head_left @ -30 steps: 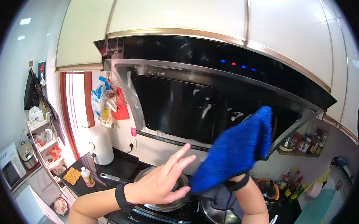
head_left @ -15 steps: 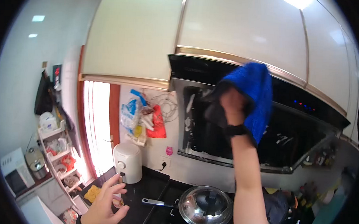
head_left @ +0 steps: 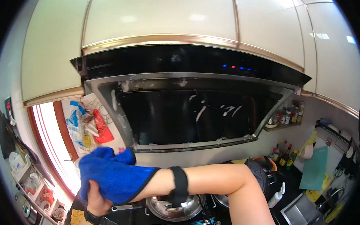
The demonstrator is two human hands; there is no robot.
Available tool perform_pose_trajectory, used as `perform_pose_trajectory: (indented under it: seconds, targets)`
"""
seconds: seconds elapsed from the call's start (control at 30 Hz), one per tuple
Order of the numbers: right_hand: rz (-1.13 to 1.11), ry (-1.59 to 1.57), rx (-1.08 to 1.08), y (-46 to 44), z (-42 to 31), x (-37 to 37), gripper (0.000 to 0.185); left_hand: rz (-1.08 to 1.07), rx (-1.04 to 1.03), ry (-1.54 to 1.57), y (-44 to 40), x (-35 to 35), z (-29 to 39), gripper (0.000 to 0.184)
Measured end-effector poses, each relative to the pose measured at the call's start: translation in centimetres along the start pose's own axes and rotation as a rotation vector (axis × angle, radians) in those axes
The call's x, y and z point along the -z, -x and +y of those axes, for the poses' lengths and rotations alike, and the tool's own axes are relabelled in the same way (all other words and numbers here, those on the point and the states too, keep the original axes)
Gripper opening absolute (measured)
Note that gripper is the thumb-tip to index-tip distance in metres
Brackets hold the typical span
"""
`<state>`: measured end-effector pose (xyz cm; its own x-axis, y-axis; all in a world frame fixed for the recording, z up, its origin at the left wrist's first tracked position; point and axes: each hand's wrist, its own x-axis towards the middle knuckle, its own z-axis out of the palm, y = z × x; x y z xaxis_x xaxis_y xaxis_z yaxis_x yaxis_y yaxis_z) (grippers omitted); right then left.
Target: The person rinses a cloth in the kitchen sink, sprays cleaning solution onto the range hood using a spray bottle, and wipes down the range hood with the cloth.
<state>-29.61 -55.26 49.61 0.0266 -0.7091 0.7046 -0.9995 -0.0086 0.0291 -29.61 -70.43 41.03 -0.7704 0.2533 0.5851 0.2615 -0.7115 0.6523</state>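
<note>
A blue cloth [head_left: 113,176] with a dark edge is bunched at the lower left, below the range hood [head_left: 188,117]. My left hand [head_left: 97,199] grips it from underneath, with the thumb pressed on the fabric. The right forearm [head_left: 205,178], wearing a black band, reaches across to the left and ends inside the cloth. My right hand is covered by the fabric, so its fingers are hidden. White foamy streaks [head_left: 201,112] mark the hood's black panel, and more smears run along its grey frame.
Beneath my forearm a lidded pan [head_left: 175,211] sits on the stove. To the right are a white bottle [head_left: 277,195], several sauce bottles [head_left: 284,158] and a sink [head_left: 302,216]. Cabinets [head_left: 160,15] overhang the hood. Plastic bags [head_left: 101,127] hang on the left wall.
The view has turned right. My right hand has come down from the hood with the blue cloth to the lower left. My left hand, open and apart before, now grips the cloth.
</note>
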Motion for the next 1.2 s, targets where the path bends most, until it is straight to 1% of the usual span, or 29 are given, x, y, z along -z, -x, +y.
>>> perform_pose_trajectory:
  seconds: [0.03, 0.07, 0.1, 0.13, 0.17, 0.2, 0.23, 0.27, 0.33, 0.37, 0.4, 0.43, 0.47, 0.5, 0.53, 0.57, 0.6, 0.67, 0.73, 0.8, 0.87, 1.0, 1.07, 1.1, 1.17, 1.2]
  targets:
    - [-0.065, 0.070, -0.042, 2.1, -1.0, 1.2, 0.037, -0.007, 0.009, 0.005, 0.2, -0.6, -0.9, 0.076]
    - [-0.136, 0.139, -0.082, 3.8, -1.7, 2.1, 0.039, 0.034, 0.011, -0.040, 0.3, -1.1, -1.8, 0.068]
    - [-0.141, 0.142, -0.087, 4.9, -2.6, 3.2, 0.039, 0.078, 0.010, -0.084, 0.4, -1.9, -2.6, 0.060]
    - [-0.151, 0.076, -0.183, 5.7, -3.3, 4.2, 0.041, 0.080, 0.011, -0.081, 0.5, -2.8, -3.1, 0.060]
    - [-0.158, 0.008, -0.278, 6.5, -4.0, 5.1, 0.044, 0.100, 0.000, -0.093, 0.5, -4.0, -3.5, 0.055]
    - [-0.154, 0.003, -0.280, 7.2, -4.7, 6.0, 0.044, 0.119, -0.009, -0.107, 0.4, -5.4, -3.6, 0.050]
    - [-0.309, 0.014, -0.282, 7.7, -5.5, 7.1, 0.047, 0.132, 0.003, -0.108, 0.3, -7.3, -3.1, 0.044]
    - [-0.468, 0.026, -0.281, 8.1, -6.4, 8.2, 0.051, 0.135, 0.007, -0.110, -0.2, -7.8, -2.9, 0.044]
    - [-0.555, -0.250, -0.589, 7.9, -9.2, 10.5, 0.055, 0.274, 0.036, -0.005, -1.3, -8.2, -2.4, 0.041]
    - [-0.278, -0.047, -0.236, 9.2, -9.1, 10.5, 0.045, 0.343, -0.018, -0.026, -1.9, -8.3, -1.8, 0.042]
    - [-0.269, -0.131, -0.283, 10.1, -9.5, 12.4, 0.039, 0.415, 0.015, 0.056, -2.2, -7.5, -1.1, 0.041]
    - [-0.259, -0.214, -0.328, 10.8, -10.0, 15.1, 0.033, 0.428, -0.004, 0.064, -2.2, -6.8, -0.6, 0.041]
    - [0.072, 0.069, -0.392, 10.3, -11.5, 17.2, 0.025, 0.440, -0.023, 0.074, -2.1, -6.0, -0.2, 0.041]
    - [0.330, 0.404, -0.450, 11.0, -11.2, 19.0, 0.022, 0.381, -0.068, 0.056, -1.8, -5.0, -0.2, 0.041]
    - [0.526, 0.847, -0.316, 12.0, -9.6, 21.4, 0.018, 0.380, -0.071, 0.055, -1.3, -4.8, -0.1, 0.041]
    - [0.762, 1.016, -0.381, 12.7, -8.4, 23.2, 0.011, 0.406, -0.068, 0.023, -0.7, -4.8, 0.1, 0.041]
    - [0.865, 1.130, -0.288, 13.7, -6.8, 25.6, 0.010, 0.432, -0.067, -0.007, -0.2, -4.8, 0.4, 0.041]
    - [1.134, 0.886, -0.450, 15.7, -4.9, 29.6, 0.017, 0.462, -0.050, 0.035, 0.6, -4.9, 0.7, 0.041]
    - [1.214, 0.699, -0.419, 16.8, -4.0, 32.5, 0.021, 0.539, -0.085, 0.006, 1.2, -5.6, 0.9, 0.045]
    - [1.140, 0.716, -0.419, 17.2, -3.4, 34.3, 0.025, 0.551, -0.079, -0.028, 1.9, -6.0, 1.1, 0.044]
    - [1.123, 0.824, -0.491, 17.3, -3.4, 34.8, 0.027, 0.529, -0.122, -0.086, 2.5, -5.7, 1.1, 0.043]
    - [1.111, 0.812, -0.502, 17.0, -2.7, 35.2, 0.029, 0.522, -0.143, -0.091, 2.8, -5.8, 1.0, 0.041]
    - [1.127, 0.888, -0.568, 16.6, -2.9, 35.2, 0.032, 0.525, -0.137, -0.098, 2.9, -6.2, 1.1, 0.041]
    - [1.127, 0.886, -0.568, 16.4, -3.2, 35.0, 0.032, 0.525, -0.138, -0.099, 2.9, -6.1, 1.1, 0.041]
    - [1.119, 1.000, -0.672, 15.8, -3.6, 34.6, 0.036, 0.492, -0.104, -0.090, 3.1, -5.4, 1.0, 0.041]
    - [1.118, 0.996, -0.669, 15.6, -3.6, 34.6, 0.036, 0.495, -0.109, -0.090, 3.1, -5.2, 0.9, 0.041]
